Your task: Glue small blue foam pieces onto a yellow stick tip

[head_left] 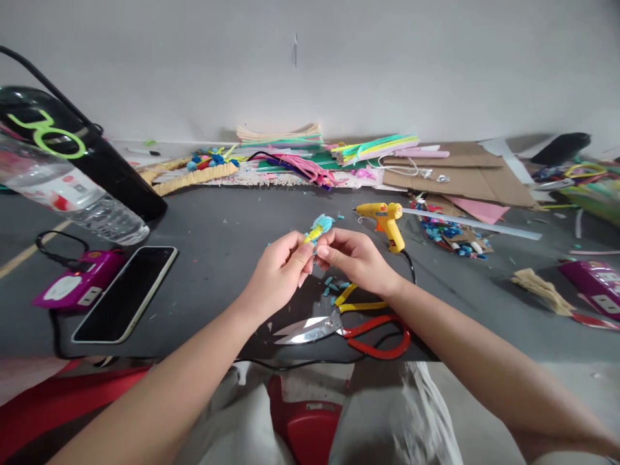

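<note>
A small piece with a light blue top and a yellow stem [320, 227] is pinched between the thumb and fingers of my left hand [283, 268]. My right hand [356, 257] is closed beside it, fingertips pressed together near the blue top; what they hold, if anything, is too small to make out. Small blue scraps [332, 285] lie on the dark table just below my hands. Scissors with red handles [310, 330] and a yellow-handled tool [361, 306] lie nearer the table's front edge. A yellow glue gun [386, 223] rests to the right, its clear stick pointing right.
A phone [126, 294], a purple power block [80, 279], a water bottle [72, 190] and a black cylinder [116, 174] stand or lie at left. Bundled pipe cleaners [378, 148] and cardboard [460, 173] line the wall. Another purple block [593, 284] is at far right.
</note>
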The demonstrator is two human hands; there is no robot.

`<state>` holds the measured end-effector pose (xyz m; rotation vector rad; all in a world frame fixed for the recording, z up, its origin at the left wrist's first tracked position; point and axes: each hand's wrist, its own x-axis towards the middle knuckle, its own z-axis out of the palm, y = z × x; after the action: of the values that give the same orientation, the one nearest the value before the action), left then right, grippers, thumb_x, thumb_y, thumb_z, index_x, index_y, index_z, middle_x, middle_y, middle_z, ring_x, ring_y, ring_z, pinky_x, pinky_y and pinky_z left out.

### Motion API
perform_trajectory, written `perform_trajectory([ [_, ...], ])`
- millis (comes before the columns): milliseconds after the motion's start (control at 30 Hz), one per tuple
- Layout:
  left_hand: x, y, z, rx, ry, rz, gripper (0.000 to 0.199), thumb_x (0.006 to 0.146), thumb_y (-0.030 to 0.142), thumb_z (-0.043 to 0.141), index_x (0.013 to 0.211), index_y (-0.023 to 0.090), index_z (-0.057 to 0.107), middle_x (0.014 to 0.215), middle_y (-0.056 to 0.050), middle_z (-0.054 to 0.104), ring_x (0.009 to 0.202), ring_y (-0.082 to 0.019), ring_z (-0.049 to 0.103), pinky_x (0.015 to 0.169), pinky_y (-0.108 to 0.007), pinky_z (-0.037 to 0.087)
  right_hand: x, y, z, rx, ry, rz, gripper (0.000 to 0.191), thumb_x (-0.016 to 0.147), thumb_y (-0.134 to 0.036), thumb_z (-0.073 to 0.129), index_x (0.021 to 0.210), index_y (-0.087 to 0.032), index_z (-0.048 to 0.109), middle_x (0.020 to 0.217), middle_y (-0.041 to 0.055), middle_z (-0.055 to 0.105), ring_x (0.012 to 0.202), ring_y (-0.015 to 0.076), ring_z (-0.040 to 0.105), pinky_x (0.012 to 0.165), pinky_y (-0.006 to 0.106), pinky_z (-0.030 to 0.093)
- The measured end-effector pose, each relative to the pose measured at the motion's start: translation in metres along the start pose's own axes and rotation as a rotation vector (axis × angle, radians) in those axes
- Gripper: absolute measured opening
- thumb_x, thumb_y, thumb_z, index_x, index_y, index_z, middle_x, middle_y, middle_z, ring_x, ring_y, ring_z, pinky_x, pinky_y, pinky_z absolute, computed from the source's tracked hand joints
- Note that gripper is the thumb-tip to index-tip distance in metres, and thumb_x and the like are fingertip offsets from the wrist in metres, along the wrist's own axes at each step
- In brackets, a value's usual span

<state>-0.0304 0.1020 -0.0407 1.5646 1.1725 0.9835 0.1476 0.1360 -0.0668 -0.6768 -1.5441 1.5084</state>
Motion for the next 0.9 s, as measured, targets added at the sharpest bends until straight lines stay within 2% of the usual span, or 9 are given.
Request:
perform_trajectory([
  [167, 0.0, -0.002, -0.006, 0.132, 0.068, -0.015, 0.035, 0.099, 0.045, 0.052, 0.078, 0.018, 0.056, 0.065, 0.004, 0.056, 0.051, -0.007, 0.046, 0.052, -0.022, 0.036, 0.0, -0.003, -0.005, -0.115, 0.101, -0.034, 0.027, 0.082, -0.041, 0.079, 0.082, -0.016, 0.067, 0.072, 0.0001, 0.064, 0.064, 0.0108, 0.057, 0.062, 0.025, 0.05],
  [300, 0.001, -0.004, -0.012, 0.3, 0.119, 0.024, 0.032, 0.098, 0.043, 0.053, 0.081, 0.018, 0.063, 0.067, 0.002, 0.06, 0.056, -0.009, 0.05, 0.055, -0.022, 0.036, -0.001, -0.011, -0.014, -0.27, 0.14, -0.091, 0.023, 0.087, -0.039, 0.074, 0.086, -0.017, 0.067, 0.076, 0.0014, 0.065, 0.068, 0.0118, 0.058, 0.065, 0.025, 0.05],
  [567, 0.001, -0.01, -0.015, 0.391, 0.124, 0.059, 0.032, 0.097, 0.043, 0.053, 0.088, 0.017, 0.07, 0.069, 0.0, 0.066, 0.056, -0.012, 0.053, 0.055, -0.024, 0.036, -0.001, -0.015, -0.025, -0.518, 0.139, -0.153, 0.015, 0.097, -0.032, 0.06, 0.092, -0.018, 0.065, 0.08, 0.0018, 0.066, 0.072, 0.0129, 0.059, 0.068, 0.027, 0.05],
  [700, 0.001, -0.009, -0.013, 0.432, 0.102, 0.088, 0.033, 0.097, 0.043, 0.052, 0.085, 0.017, 0.069, 0.067, -0.001, 0.067, 0.059, -0.013, 0.057, 0.056, -0.024, 0.037, -0.001, -0.012, -0.023, -0.59, 0.144, -0.171, 0.014, 0.097, -0.031, 0.06, 0.092, -0.018, 0.065, 0.08, 0.0015, 0.065, 0.073, 0.0137, 0.058, 0.068, 0.027, 0.048],
  [900, 0.003, -0.009, -0.012, 0.483, 0.081, 0.133, 0.034, 0.097, 0.041, 0.051, 0.081, 0.017, 0.069, 0.065, -0.001, 0.066, 0.056, -0.012, 0.054, 0.053, -0.024, 0.035, 0.0, -0.012, -0.024, -0.665, 0.127, -0.183, 0.014, 0.098, -0.03, 0.058, 0.093, -0.019, 0.064, 0.081, 0.0014, 0.065, 0.072, 0.0141, 0.058, 0.068, 0.028, 0.047],
])
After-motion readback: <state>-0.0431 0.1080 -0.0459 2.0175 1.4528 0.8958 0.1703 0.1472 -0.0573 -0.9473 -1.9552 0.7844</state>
